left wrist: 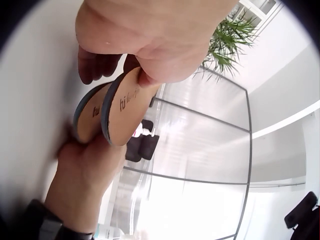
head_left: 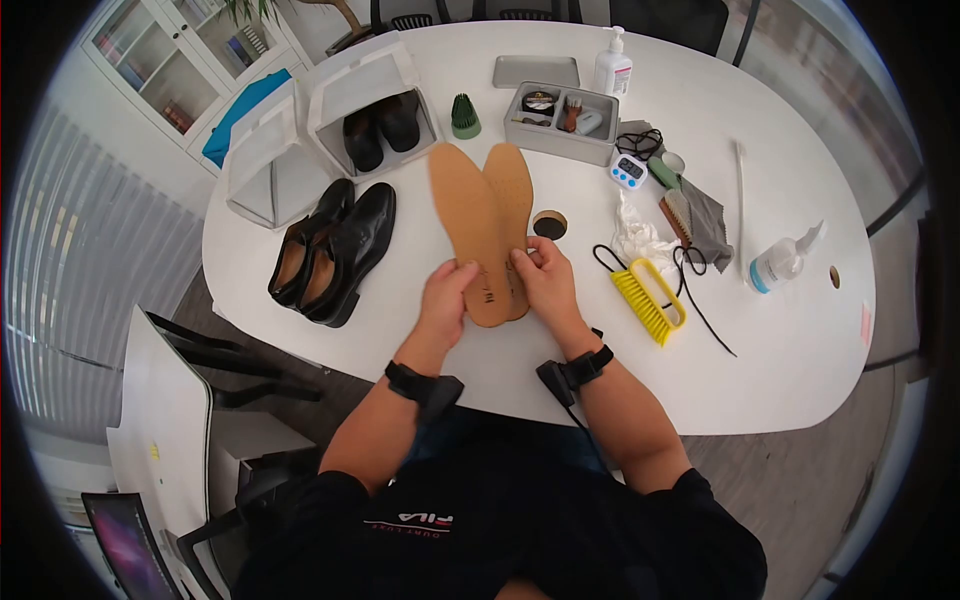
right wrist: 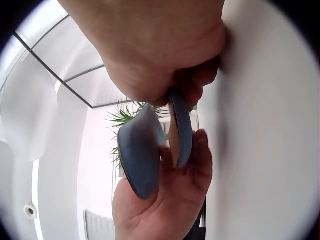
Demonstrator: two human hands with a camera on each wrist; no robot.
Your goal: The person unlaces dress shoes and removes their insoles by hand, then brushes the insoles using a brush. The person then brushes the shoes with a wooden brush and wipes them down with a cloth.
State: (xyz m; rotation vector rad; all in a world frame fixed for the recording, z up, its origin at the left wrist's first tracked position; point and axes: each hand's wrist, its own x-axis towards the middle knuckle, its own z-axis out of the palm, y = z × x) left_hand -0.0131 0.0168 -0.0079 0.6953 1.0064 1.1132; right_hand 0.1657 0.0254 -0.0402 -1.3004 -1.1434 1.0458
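Note:
Two tan insoles are held side by side over the table's near middle, toes pointing away. My left hand [head_left: 446, 298] pinches the left insole [head_left: 463, 205] near its heel, thumb on the tan top face. With thumb and fingers, my right hand [head_left: 550, 288] grips the edge of the right insole [head_left: 513, 190]. The left insole overlaps part of the right one in the head view. Dark printing marks both heels. In the right wrist view, the blue-grey underside [right wrist: 140, 160] of one insole shows. A pair of black leather shoes [head_left: 365, 240] stands left of my left hand.
Behind stand a light fabric box [head_left: 330, 115] holding dark shoes, a green brush [head_left: 465, 118] and a grey case [head_left: 560, 140] of shoe-care items. To the right lie a yellow brush [head_left: 640, 300], crumpled white tissue [head_left: 640, 235], a timer [head_left: 629, 171] and a spray bottle [head_left: 780, 265].

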